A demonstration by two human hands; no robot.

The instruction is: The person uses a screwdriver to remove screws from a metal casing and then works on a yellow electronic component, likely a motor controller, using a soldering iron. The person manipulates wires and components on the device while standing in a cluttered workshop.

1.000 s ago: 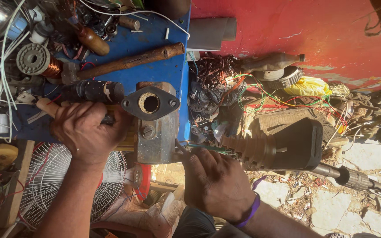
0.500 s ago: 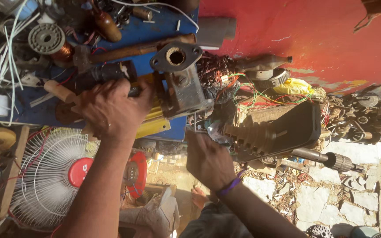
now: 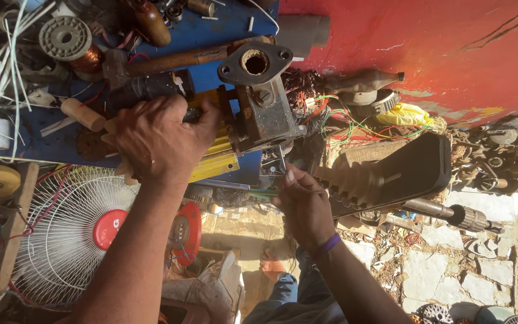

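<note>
Left hand [image 3: 157, 138] clenched over a dark cylindrical motor body [image 3: 148, 89] at the near edge of the blue bench [image 3: 223, 24], pressing it down beside yellow bars [image 3: 214, 162]. Right hand [image 3: 304, 204] pinched around a thin screwdriver [image 3: 280, 161], tip set against the lower end of a rusty cast-metal pump housing [image 3: 265, 111] with an oval flange and round bore, standing at the bench's near right corner. Compared with half a second ago: housing more upright and nearer the view's centre, left hand slid lower on the motor, right hand raised toward the housing's base; judged a closer purchase on a fastener there. Beside the bench: wooden-handled hammer [image 3: 181, 59], copper coil spool [image 3: 67, 39], white fan guard [image 3: 73, 234], black ribbed casing [image 3: 391, 174], red wall [image 3: 451, 48].
</note>
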